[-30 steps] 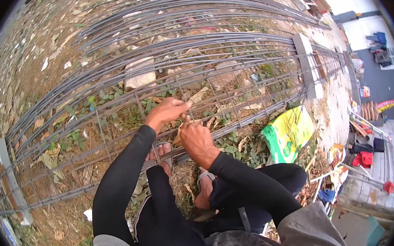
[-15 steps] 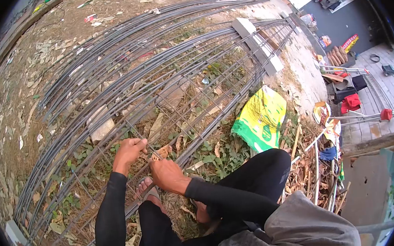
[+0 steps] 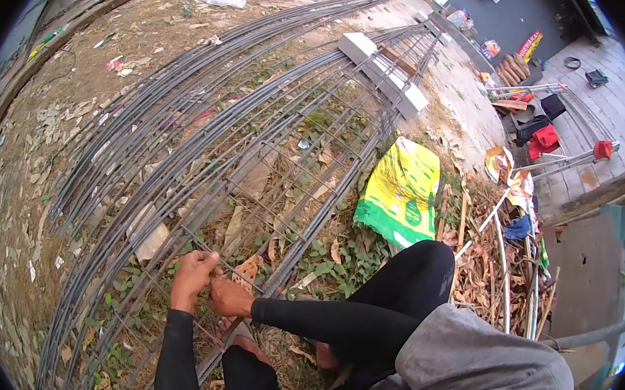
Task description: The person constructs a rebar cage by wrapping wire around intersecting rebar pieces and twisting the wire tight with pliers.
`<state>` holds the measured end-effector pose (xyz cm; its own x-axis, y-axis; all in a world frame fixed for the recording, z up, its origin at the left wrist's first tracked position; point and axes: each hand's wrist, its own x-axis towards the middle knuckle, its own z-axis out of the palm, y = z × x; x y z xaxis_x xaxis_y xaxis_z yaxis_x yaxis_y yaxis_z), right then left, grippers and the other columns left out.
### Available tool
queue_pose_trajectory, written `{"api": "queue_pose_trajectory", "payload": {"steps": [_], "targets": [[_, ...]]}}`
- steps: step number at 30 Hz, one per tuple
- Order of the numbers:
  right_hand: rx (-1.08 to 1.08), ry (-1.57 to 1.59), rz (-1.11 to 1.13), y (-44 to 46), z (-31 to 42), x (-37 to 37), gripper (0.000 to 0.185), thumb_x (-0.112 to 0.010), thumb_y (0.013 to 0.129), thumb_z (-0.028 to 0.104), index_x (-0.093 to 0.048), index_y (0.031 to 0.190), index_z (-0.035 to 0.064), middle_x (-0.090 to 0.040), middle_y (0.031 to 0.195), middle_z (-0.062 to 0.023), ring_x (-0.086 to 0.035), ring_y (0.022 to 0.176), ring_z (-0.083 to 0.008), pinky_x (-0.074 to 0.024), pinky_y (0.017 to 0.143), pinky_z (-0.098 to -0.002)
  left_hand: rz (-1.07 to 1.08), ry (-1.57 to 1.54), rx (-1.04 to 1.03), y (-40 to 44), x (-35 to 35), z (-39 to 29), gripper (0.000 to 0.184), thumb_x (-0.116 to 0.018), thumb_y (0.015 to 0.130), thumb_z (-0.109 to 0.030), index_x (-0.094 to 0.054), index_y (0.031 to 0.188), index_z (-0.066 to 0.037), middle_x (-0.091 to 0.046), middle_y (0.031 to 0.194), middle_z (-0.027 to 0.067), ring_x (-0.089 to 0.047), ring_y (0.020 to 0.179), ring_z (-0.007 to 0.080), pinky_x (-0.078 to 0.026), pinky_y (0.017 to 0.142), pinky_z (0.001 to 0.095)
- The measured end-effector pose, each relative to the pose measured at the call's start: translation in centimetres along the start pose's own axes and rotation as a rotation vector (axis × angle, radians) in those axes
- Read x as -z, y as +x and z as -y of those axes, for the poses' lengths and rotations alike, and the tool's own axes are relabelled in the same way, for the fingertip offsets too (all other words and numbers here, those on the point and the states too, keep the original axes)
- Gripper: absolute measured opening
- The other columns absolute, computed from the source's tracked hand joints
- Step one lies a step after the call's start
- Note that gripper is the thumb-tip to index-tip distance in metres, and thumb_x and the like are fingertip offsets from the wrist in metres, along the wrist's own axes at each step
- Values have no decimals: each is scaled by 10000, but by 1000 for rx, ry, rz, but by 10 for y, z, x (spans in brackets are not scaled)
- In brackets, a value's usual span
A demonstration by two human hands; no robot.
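Observation:
My left hand (image 3: 192,281) is closed, thumb and fingertips pinched together on a thin rebar stirrup (image 3: 199,242) of a long steel rebar cage (image 3: 279,149). Just below and to its right, my right hand (image 3: 231,297) is curled closed with its knuckles up. It grips at the same stirrup, close to the left fingertips; its fingers are mostly hidden. The stirrup slants from the upper left down between both hands. Beside the right hand lies a dry brown leaf (image 3: 248,272) with holes.
Loose long rebars (image 3: 169,81) lie behind the cage. A white block (image 3: 384,73) supports its far end; a stone (image 3: 149,235) sits under the bars. A yellow-green sack (image 3: 405,190) lies right of the cage, near my knee (image 3: 426,267). Pale poles (image 3: 502,267) lie among dry leaves.
My right hand has moved left, closer to my left hand. The left hand stays at about the same spot on the stirrup. The whole view has tilted and shifted slightly.

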<state>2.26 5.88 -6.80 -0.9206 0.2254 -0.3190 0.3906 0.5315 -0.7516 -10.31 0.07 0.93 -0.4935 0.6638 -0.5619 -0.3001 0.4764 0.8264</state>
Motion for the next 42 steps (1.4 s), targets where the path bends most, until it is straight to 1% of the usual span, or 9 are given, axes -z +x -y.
{"api": "queue_pose_trajectory", "payload": {"steps": [7,10,15,18,22,30,34,37,42], "targets": [[-105,82,139,-17,40,47,517,-603,930,205,-423,1306,-100,-651,1142,-352,-648,1055,-502,-512,904,-564,138,3,53,5,7,3,376,-639,1035,-372,-713,957,-12,-745,825,54,-487,569,62,-376,516,264],[-51,-66,154,-33,51,67,436,-579,979,259,-537,1224,-100,-679,1040,-340,-666,969,-482,-503,838,-564,27,-46,-47,8,-2,15,362,-665,1021,-349,-734,989,4,-757,851,69,-528,586,75,-422,546,282],[-9,-170,125,-49,92,146,271,-564,957,208,-733,907,2,-717,794,-231,-697,737,-429,-545,720,-512,-187,287,-198,-3,-6,10,337,-718,945,-330,-779,879,-6,-677,673,129,-616,580,199,-458,585,414],[178,-199,-225,-26,110,171,235,-578,928,184,-736,916,11,-705,717,-203,-697,685,-416,-561,702,-484,-404,416,-334,-15,-19,10,346,-721,918,-356,-767,829,-25,-597,609,159,-581,545,306,-437,565,430],[166,-516,-1,31,105,157,240,-614,900,195,-735,962,-2,-743,864,-211,-729,806,-404,-579,766,-483,-605,516,-464,-20,-30,28,233,-733,886,-222,-728,809,-2,-631,642,206,-618,617,424,-473,575,480],[161,-823,262,91,102,137,371,-750,779,222,-726,1062,-17,-747,975,-237,-744,880,-410,-598,778,-490,-605,607,-565,-36,-42,20,154,-698,876,-129,-725,983,-22,-693,838,207,-668,744,408,-507,657,486],[232,-554,345,106,69,145,281,-739,848,249,-746,885,-29,-697,735,-209,-726,723,-350,-538,617,-497,-723,653,-628,-34,-60,22,235,-652,870,-86,-696,1085,-1,-700,984,213,-667,947,392,-468,829,483],[-275,77,322,82,85,166,420,-727,913,343,-744,720,-30,-629,601,-177,-710,677,-330,-491,550,-485,-739,858,-552,-47,-77,14,476,-639,838,-47,-560,1292,74,-580,1312,239,-518,1250,366,-341,1017,510],[43,-355,394,90,101,162,441,-782,840,391,-760,793,-47,-699,709,-216,-737,784,-349,-570,670,-467,-730,879,-548,-41,-85,26,639,-632,827,-42,-423,1411,112,-487,1357,288,-459,1280,402,-310,1081,532]]}}
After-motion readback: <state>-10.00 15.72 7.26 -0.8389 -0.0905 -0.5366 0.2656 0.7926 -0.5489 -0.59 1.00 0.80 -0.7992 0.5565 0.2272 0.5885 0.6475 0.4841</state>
